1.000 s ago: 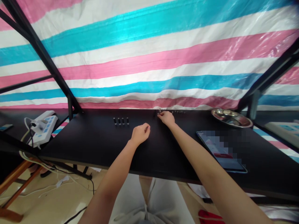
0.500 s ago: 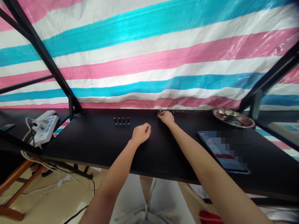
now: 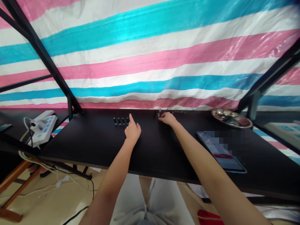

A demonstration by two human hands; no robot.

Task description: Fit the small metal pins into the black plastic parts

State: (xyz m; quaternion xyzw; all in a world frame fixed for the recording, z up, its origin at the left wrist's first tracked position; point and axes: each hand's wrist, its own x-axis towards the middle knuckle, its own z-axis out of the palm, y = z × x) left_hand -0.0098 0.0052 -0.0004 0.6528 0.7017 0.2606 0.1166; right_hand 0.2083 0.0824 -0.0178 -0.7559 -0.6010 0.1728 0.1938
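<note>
Left hand point(image 3: 133, 132) has its index finger poked out at the right end of my row of four small black cylinders with pale ends point(image 3: 119, 121), thumb loose, no grip I can see. Well right of that row, my right hand point(image 3: 168, 119) is pinched up by a small shiny piece point(image 3: 159, 113); can't tell if I'm actually holding it. Guessing the row's gaps keep each cylinder easy to grab.

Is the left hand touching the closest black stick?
Cannot tell: in the head view, the left hand overlaps part of the stick, hiding any gap.
</note>
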